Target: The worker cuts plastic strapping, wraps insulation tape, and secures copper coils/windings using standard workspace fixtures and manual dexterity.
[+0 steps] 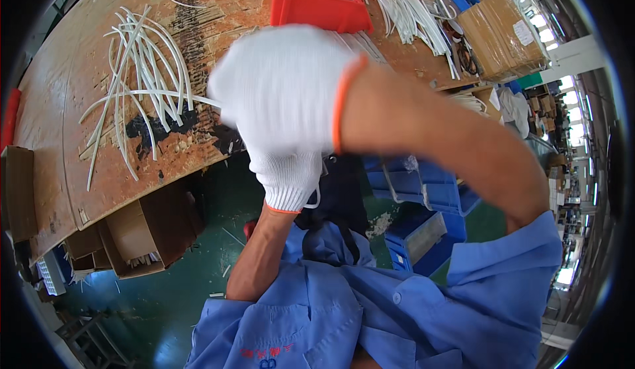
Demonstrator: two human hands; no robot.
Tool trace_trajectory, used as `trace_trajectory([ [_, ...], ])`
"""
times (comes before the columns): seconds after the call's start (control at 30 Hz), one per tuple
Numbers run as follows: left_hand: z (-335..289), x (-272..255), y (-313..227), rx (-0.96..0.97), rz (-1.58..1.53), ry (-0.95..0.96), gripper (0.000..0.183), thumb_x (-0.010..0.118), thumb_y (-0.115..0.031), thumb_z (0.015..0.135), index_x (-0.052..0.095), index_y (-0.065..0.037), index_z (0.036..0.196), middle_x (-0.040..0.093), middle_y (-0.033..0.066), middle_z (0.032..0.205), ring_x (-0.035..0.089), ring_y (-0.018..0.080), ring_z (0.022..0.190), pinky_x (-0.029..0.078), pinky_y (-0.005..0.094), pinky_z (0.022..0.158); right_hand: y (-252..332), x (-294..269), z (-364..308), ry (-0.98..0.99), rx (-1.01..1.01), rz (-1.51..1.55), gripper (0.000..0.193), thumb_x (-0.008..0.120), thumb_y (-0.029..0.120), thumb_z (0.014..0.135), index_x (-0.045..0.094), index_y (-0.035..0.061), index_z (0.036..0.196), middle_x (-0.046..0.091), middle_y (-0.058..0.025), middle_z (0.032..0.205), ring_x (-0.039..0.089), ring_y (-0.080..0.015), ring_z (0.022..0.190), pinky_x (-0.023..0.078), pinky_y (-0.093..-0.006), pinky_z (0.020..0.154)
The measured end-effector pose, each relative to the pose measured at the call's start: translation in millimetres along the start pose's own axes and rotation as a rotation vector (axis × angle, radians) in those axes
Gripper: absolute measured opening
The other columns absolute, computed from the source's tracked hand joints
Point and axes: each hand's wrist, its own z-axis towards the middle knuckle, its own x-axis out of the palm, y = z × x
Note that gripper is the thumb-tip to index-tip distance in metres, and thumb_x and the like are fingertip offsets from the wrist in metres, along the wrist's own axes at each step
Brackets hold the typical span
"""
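the right hand point(284, 84), gloved white, is raised and bent at the wrist over the desk point(66, 78) edge; its grip is closed on a thin white tube point(165, 94) running left; the left hand point(288, 174) sits just below it, its grip hidden; i cannot tell its state.

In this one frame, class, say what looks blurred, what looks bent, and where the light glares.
Head view: the gloved right hand is smeared by motion blur, while the pile of white tubes stays sharp; the worn wooden table curves with the fisheye toward a black rim; bright windows at the right edge blow out.
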Motion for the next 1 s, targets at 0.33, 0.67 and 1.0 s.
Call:
trace_trajectory([
  [0.33, 13.6, 2.1, 6.6, 0.428, -0.029, 0.117, 0.075, 0.105, -0.014, 0.073, 0.058, -0.001, 0.13, 0.056, 0.0224, 0.147, 0.053, 0.046, 0.146, 0.046, 0.0529, 0.122, -0.1, 83.6, -178.2, -0.226, 0.101, 0.124, 0.012, 0.07, 0.016, 0.088, 0.077, 0.0085, 0.094, 0.071, -0.0106, 0.085, 0.073, -0.028, 0.069, 0.058, -0.0441, 0.061],
  [0.67, -3.6, 5.4, -0.4, -0.012, 0.052, -0.038, 0.053, 0.1, -0.02, 0.082, 0.067, 0.001, 0.117, 0.057, 0.0211, 0.149, 0.061, 0.0284, 0.135, 0.052, 0.0405, 0.112, -53.6, 25.8, 10.6, -0.083, -0.254, -0.162, 0.02, 0.079, 0.021, 0.087, 0.085, 0.0052, 0.098, 0.081, -0.0143, 0.087, 0.081, -0.0352, 0.085, 0.065, -0.046, 0.074],
  [1.0, 13.4, -2.8, 6.1, 0.407, 0.002, 0.148, 0.07, 0.1, -0.009, 0.076, 0.058, -0.001, 0.131, 0.057, 0.0228, 0.147, 0.05, 0.0477, 0.149, 0.041, 0.057, 0.125, 31.9, 78.0, -160.7, -0.14, 0.179, 0.029, 0.012, 0.067, 0.016, 0.093, 0.072, 0.0074, 0.099, 0.057, -0.0074, 0.067, 0.07, -0.0227, 0.062, 0.054, -0.04, 0.055],
])
